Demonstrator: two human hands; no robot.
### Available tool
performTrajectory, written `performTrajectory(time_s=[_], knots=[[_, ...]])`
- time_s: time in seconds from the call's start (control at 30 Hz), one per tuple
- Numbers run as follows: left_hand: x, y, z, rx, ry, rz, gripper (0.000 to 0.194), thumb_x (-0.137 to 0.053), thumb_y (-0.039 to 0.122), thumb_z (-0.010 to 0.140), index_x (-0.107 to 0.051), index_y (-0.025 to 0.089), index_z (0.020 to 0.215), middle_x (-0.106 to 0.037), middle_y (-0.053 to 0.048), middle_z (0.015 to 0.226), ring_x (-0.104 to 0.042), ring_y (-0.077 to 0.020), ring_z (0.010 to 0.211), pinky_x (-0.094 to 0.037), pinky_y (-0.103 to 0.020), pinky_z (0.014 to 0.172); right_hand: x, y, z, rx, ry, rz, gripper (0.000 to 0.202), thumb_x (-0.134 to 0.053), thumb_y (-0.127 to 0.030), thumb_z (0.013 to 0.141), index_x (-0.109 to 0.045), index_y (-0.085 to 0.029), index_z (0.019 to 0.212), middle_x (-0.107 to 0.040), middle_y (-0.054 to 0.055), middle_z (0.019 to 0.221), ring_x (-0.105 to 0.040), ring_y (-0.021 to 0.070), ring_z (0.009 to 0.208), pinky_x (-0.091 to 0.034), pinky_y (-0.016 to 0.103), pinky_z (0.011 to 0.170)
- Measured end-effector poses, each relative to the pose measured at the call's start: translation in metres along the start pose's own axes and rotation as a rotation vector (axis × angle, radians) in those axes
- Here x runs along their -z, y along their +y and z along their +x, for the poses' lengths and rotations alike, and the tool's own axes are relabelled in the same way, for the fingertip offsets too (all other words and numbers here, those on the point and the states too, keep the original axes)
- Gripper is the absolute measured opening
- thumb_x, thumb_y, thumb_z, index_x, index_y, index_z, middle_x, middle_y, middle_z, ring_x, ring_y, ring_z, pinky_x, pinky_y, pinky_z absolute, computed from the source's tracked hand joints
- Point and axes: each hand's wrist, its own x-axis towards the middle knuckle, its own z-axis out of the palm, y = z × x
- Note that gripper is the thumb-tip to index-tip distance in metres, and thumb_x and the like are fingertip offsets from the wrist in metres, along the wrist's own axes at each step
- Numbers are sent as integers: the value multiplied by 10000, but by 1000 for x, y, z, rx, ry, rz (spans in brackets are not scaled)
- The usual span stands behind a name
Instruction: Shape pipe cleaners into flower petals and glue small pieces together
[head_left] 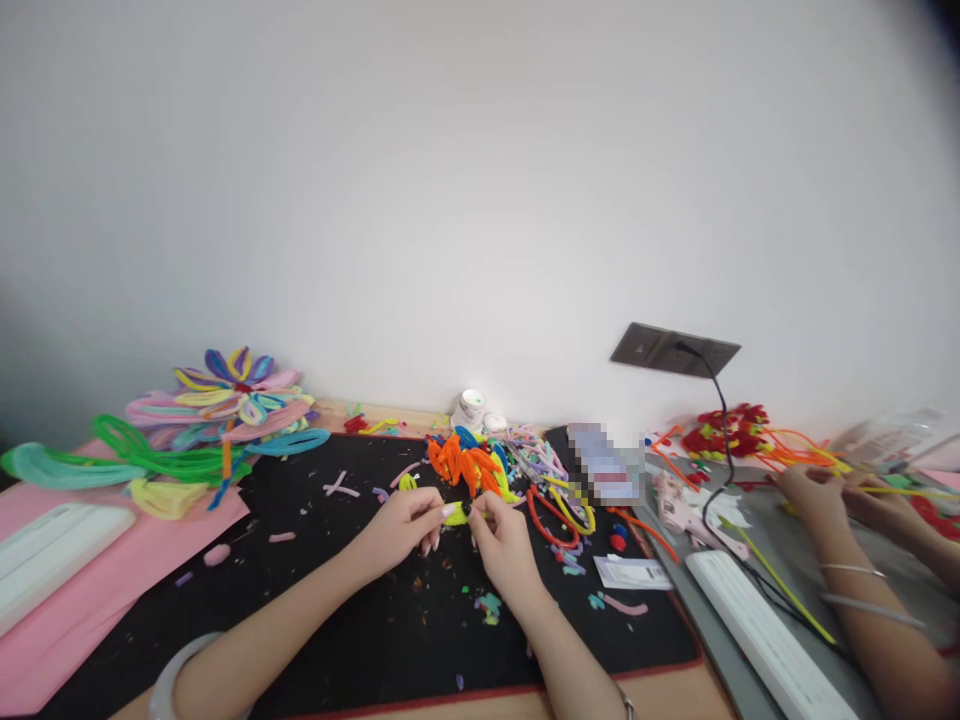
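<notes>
Head view: at lower center, the left hand [422,522] and right hand [504,545] pinch a yellow-green fuzzy piece [454,514] in a fingertip grip above a black mat [352,640]. Likely light, soft and bendable, it would be best held at its ends, sparing the pile. Just beyond lie orange loops [471,468]; farther, a white cup [471,404] stands near the wall [480,200].

Matt black cloth mat [360,640]; fuzzy orange stems [471,468]; glossy white plastic strip [765,630].
</notes>
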Motion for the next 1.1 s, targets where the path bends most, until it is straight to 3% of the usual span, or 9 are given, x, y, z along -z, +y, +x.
performTrajectory(time_s=[0.5,0.87,1.1], knots=[[8,1,-2,-20,97,78,519,-564,682,842,-435,244,594,-491,59,501,-467,-131,465,-413,-276,540,6,-1,0,11,-60,36,269,-465,-294,915,-414,-259,653,-475,-39,554,-445,156,529,-337,282,543],[7,5,-5,-94,117,295,390,-487,464,904,-369,260,594,-482,51,493,-461,-157,506,-393,-305,606,4,-6,-1,110,-10,-129,282,-458,-274,890,-340,-267,634,-333,-61,544,-348,148,509,-235,290,512],[8,0,-3,-34,81,182,472,-465,616,921,-421,252,623,-484,49,529,-482,-155,481,-385,-296,558,4,-3,-1,88,10,-87,268,-448,-279,906,-364,-264,652,-405,-47,576,-404,153,534,-287,282,521]])
